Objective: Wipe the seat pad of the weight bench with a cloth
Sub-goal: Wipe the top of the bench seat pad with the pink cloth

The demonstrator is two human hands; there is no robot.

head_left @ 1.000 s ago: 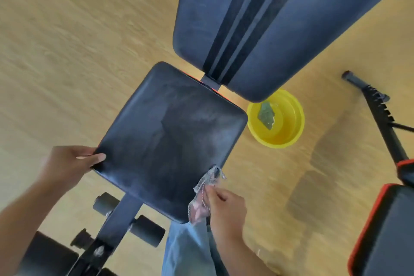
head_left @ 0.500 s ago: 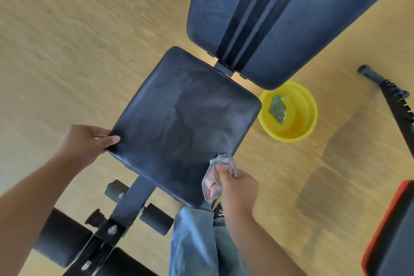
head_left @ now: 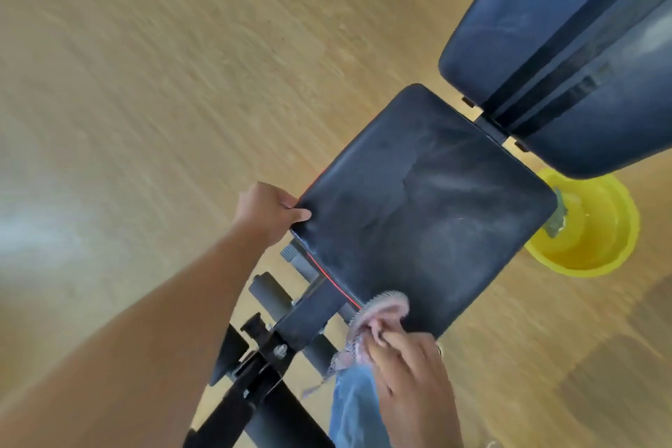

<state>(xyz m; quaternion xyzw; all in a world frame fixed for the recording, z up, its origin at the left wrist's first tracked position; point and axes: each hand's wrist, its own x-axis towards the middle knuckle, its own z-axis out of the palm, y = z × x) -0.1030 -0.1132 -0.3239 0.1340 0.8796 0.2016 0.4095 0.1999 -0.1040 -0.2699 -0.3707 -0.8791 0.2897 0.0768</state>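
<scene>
wooden floor (head_left: 182, 84) all around, weight bench standing on it. right hand (head_left: 411, 375) fingers closed on a bunched cloth (head_left: 381, 305), pressed to the near edge of the dusty seat pad (head_left: 429, 215), likely starting a stroke; left hand (head_left: 269, 211) curled round the pad's left corner, apparently to steady it. beyond, yellow bucket (head_left: 589, 240) beside the pad, probably for rinsing.

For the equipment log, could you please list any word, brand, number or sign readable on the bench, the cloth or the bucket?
None can be read.
Black padded seat pad: dusty streaks only.
Dark striped backrest pad: no print visible.
Yellow plastic bucket: plain.
Pinkish patterned cloth in the right hand: too blurred to tell.
</scene>
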